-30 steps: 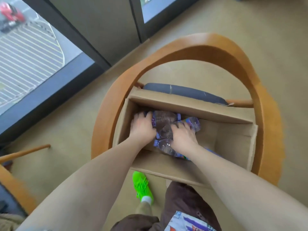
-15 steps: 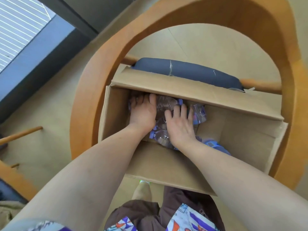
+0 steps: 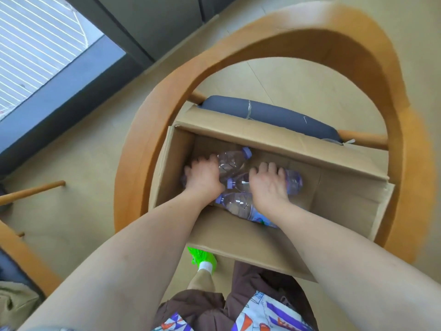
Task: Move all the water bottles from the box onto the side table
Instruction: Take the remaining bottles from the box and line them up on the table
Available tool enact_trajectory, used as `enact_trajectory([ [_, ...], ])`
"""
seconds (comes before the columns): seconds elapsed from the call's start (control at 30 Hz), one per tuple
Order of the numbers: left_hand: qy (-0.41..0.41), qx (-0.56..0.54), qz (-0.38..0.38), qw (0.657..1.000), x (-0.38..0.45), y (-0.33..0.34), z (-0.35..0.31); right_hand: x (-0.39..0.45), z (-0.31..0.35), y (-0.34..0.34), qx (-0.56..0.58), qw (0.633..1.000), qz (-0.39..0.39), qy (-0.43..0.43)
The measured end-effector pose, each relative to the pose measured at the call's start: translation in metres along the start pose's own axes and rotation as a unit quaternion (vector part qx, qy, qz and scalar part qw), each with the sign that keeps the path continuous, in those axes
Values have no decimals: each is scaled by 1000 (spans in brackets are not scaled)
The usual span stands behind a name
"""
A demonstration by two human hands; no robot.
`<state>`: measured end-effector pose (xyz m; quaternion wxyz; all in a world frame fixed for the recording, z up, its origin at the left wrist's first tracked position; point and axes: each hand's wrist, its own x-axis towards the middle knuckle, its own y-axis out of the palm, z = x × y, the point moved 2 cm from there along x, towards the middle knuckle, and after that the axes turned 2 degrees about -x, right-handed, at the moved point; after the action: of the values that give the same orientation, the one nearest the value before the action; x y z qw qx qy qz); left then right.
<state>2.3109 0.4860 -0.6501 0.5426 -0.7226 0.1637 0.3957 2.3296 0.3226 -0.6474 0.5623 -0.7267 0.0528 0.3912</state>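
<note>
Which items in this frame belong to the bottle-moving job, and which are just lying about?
Job: cardboard box; water bottles lying inside; left hand and right hand, each on a bottle.

Lying about: wooden chair, blue seat cushion, window.

1. The box (image 3: 260, 249) is plain brown cardboard.
2. The bottles (image 3: 232, 161) are clear plastic with purple caps and purple labels.
3. The chair frame (image 3: 372, 56) is orange-brown wood; its cushion (image 3: 281, 115) is dark blue-grey.
4. The near shoe (image 3: 202, 255) is bright green, with a white sock.
5. The floor (image 3: 71, 211) is beige.
6. The trousers (image 3: 198, 309) are brown.
</note>
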Motion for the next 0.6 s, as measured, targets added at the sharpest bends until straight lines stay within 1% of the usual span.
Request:
enact_trajectory([
  [0.13,11,-59,-23,998,-23,-15,6,-14,-8,-7,61,997,40,37],
  [0.2,18,-84,-34,996,-36,-22,6,-23,-10,-16,107,992,39,49],
  [0.33,54,-131,-80,987,-65,-40,6,-40,-4,-40,149,988,-1,46],
  [0.47,68,-183,-141,971,-103,-67,12,-65,12,-71,221,972,-62,45],
  [0.6,94,-209,-203,952,-155,-99,31,-102,29,-106,245,964,-98,33],
])
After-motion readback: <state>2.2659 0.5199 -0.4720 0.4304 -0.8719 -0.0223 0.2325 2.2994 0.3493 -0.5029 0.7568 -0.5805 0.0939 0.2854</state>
